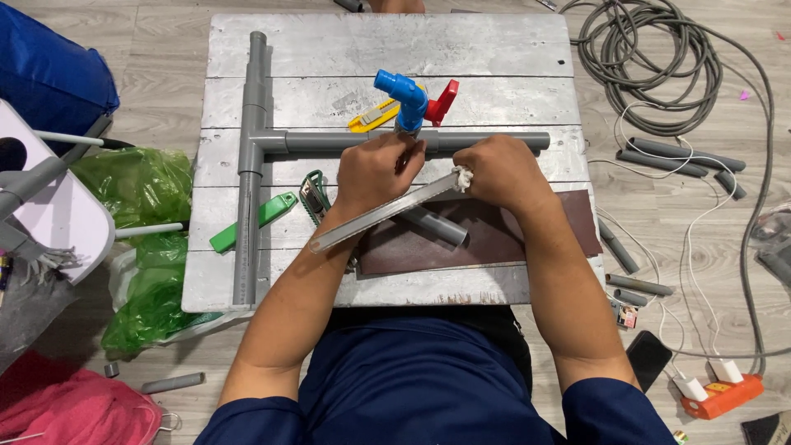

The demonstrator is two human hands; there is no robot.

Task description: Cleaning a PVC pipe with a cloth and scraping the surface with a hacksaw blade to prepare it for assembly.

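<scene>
Head view, looking straight down: a person in a dark blue shirt sits at the near edge of a small table (494,49) made of grey painted planks. The left hand (375,169) is closed around a long, flat, pale metal strip (371,216), gripping its middle, and the strip slants from near the table's centre down toward the near edge. The right hand (498,169) is clenched on a small wad of white cloth (464,176) pressed against the strip's upper end. Just beyond both hands a long grey plastic pipe (486,141) lies across the table, joined at a tee fitting (253,142) to a second grey pipe (248,214) running along the left edge. A blue plastic tap with a red handle (412,97) stands up from the cross pipe, touching the left hand's fingertips. Under the forearms lie a dark brown board (503,235) and a short grey pipe offcut (437,225). A yellow utility knife (372,115) lies behind the tap, and a green-handled tool (251,223) lies near the left edge. The strip looks thin, stiff and light, likely smooth and slippery with hard edges; a grip at mid-length, as here, seems steadiest. On the floor to the right lies coiled grey cable (651,66), with green plastic bags (144,185) to the left.
</scene>
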